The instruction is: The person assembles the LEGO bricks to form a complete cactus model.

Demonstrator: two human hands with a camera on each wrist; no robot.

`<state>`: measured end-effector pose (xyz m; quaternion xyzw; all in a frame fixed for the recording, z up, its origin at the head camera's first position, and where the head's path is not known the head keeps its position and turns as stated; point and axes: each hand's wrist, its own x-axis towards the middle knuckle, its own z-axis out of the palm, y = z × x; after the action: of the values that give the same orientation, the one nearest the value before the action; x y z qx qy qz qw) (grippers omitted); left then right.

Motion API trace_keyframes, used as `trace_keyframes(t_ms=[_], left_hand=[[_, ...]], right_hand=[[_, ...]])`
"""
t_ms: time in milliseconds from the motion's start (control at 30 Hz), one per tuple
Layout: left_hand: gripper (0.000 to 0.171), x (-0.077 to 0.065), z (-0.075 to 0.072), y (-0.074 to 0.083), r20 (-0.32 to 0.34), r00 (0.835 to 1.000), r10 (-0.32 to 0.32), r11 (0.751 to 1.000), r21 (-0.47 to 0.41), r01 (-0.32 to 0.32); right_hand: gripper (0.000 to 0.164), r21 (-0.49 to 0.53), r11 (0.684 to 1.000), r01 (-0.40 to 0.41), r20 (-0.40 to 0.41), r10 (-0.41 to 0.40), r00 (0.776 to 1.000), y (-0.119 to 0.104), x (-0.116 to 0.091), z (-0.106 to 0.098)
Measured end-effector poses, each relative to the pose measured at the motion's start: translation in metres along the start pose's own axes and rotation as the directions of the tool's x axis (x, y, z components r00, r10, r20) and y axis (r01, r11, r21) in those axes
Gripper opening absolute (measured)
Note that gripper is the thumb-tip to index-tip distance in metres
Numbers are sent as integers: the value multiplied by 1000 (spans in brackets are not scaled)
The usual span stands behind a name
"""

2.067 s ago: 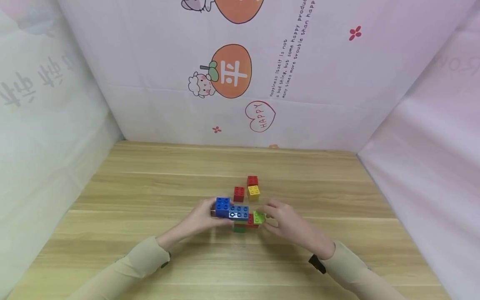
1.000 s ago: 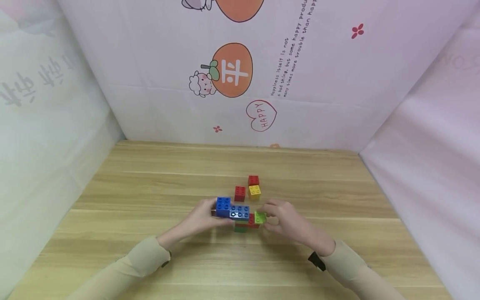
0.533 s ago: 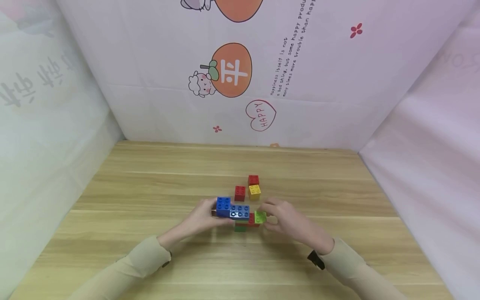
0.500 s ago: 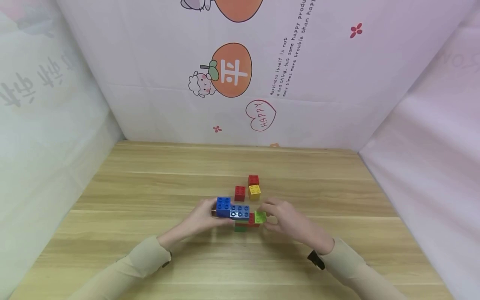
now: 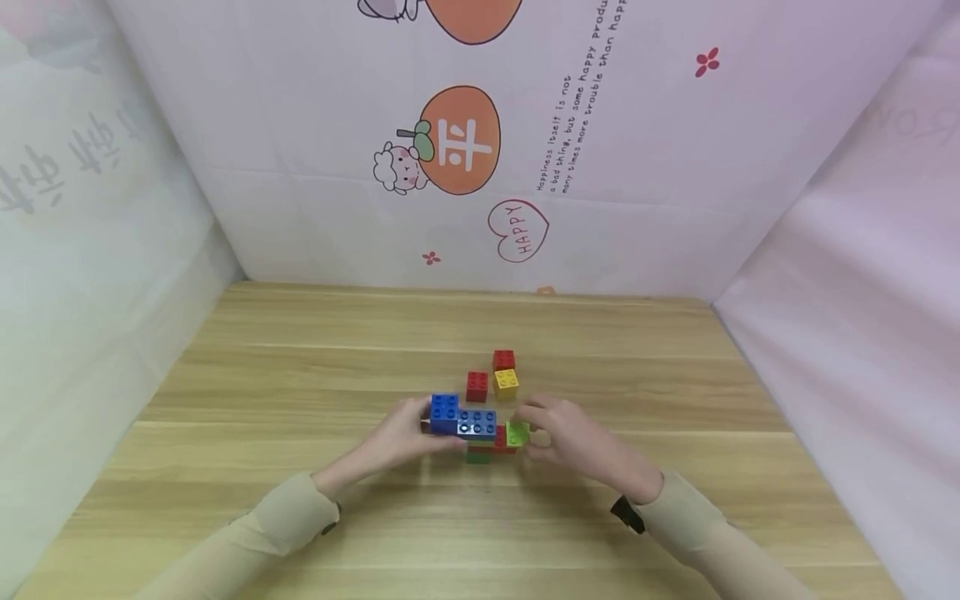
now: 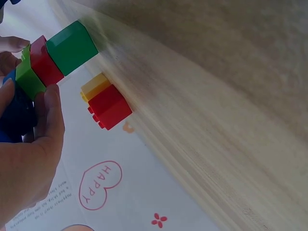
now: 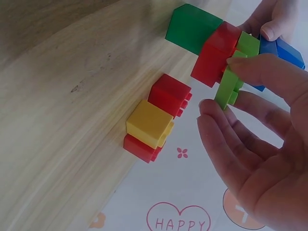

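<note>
My left hand (image 5: 401,433) grips a small tower of toy building bricks from its left side. At the foot of the tower is a dark green brick (image 7: 195,29), with a red brick (image 7: 211,60) on top of it. Above the red one comes a light green brick (image 6: 29,79), then a long blue brick (image 5: 477,426), with a square blue brick (image 5: 444,423) highest at the left. My right hand (image 5: 573,437) pinches a thin light green brick (image 7: 226,89) between thumb and fingers, right at the red brick's free right end.
Behind the tower, on the wooden tabletop (image 5: 337,333), stand a red brick (image 5: 477,387), a yellow brick (image 5: 506,384) and another red brick (image 5: 504,359) farther back. White printed cloth (image 5: 315,217) closes off the back and both sides.
</note>
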<state>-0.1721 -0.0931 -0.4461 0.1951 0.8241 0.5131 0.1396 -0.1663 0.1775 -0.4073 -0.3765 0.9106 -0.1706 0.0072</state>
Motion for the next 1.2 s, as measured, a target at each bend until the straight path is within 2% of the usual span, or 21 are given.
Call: trace_keyframes(t_ms=[467, 700, 1000, 1200], left_hand=[[49, -1, 0, 0, -6, 1000, 14, 1000, 15, -14], [48, -1, 0, -2, -9, 1000, 23, 999, 27, -23], [49, -2, 1, -3, -10, 1000, 23, 999, 24, -23], [49, -1, 1, -1, -16, 1000, 8, 1000, 21, -8]], right_hand=[[30, -31, 999, -23, 52, 25, 998, -1, 4, -4], [28, -7, 999, -32, 76, 32, 997, 1, 5, -3], [26, -22, 999, -29, 73, 30, 997, 1, 3, 0], [27, -34, 999, -12, 29, 13, 999, 1, 1, 2]])
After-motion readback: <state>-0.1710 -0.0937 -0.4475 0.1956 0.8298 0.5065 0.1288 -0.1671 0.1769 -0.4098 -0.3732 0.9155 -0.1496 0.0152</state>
